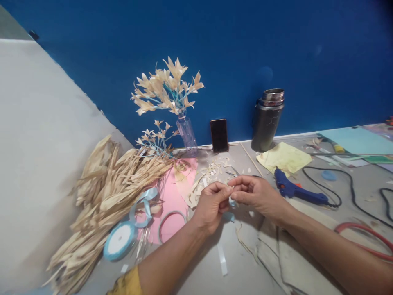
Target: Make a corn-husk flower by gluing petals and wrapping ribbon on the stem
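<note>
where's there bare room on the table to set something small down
Bare table shows between the left forearm and the white strip; a smaller spot lies between the phone and flask, beside a stick. Crowded: left, with dried husks, ribbon roll and pink paper; right, around the glue gun.

Grey table (204,266), dried husks (113,180), yellow paper (284,159), glue gun (299,190), flask (266,125)

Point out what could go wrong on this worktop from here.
The right hand is near the blue glue gun and might knock it. The gun's looping black cord could snag and drag it. The pale flowers spread wide above a narrow clear bottle, so a bump might tip them over.
</note>
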Tool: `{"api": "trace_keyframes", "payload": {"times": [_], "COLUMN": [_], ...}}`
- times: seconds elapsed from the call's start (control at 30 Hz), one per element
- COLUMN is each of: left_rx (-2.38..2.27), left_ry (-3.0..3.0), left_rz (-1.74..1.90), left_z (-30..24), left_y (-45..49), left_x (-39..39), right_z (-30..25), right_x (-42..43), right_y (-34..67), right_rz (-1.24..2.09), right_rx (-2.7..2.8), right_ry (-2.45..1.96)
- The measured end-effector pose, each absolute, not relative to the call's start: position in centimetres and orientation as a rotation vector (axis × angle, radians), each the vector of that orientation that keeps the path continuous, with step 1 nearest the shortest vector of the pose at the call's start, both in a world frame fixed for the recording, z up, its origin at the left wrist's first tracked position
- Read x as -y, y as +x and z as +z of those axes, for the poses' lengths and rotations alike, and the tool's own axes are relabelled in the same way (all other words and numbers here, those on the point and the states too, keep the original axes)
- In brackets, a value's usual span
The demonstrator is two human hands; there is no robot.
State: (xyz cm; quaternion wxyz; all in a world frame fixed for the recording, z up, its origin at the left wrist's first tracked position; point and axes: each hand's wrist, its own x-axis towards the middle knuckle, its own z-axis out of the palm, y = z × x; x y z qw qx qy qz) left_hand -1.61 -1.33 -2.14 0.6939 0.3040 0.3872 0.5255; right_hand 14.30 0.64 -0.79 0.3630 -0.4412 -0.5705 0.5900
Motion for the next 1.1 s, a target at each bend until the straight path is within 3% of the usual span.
{"api": "trace_keyframes", "payload": {"times": [0.4, 0.67, 1.1], "left_rx": [-0.991, -0.776, -0.892], "left_ry": [0.757, 0.635, 0.751], "left_rz": [1.267, 1.206, 1.179], "left_z": [-2.75, -2.26, -2.24], "left_y": [-1.55, -1.50, -1.45], "left_x": [1.08, 1.48, 1.54], "right_z": [-0.87, -1.07, -0.67], "right_x": [-0.60, -0.63, -0.19], "right_y": [14.09, 14.06, 13.63], "right_rz": [1.472, 1.467, 1.424], "right_rx": [1.341, 1.247, 1.426], "right_ry": [-1.269, -1.240, -1.296]}}
